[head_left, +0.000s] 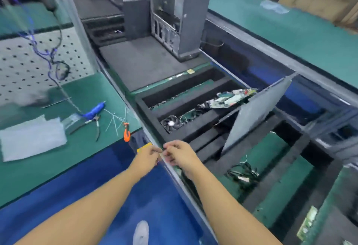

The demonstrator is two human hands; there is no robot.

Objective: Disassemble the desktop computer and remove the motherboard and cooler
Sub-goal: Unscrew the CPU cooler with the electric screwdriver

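Most looks done: board and fan lie near the opened case. Fingers curled, left hand meets right hand; whether they hold anything is unclear.

The person shows two long bare arms, each ending in a bare hand, the left hand and the right hand, and low down there is one pale whitish shoe with a round toe, quite blurry.

Green surface, grey computer case, black foam tray, blue-handled tool, orange cutter, white panel dotted with dark holes.
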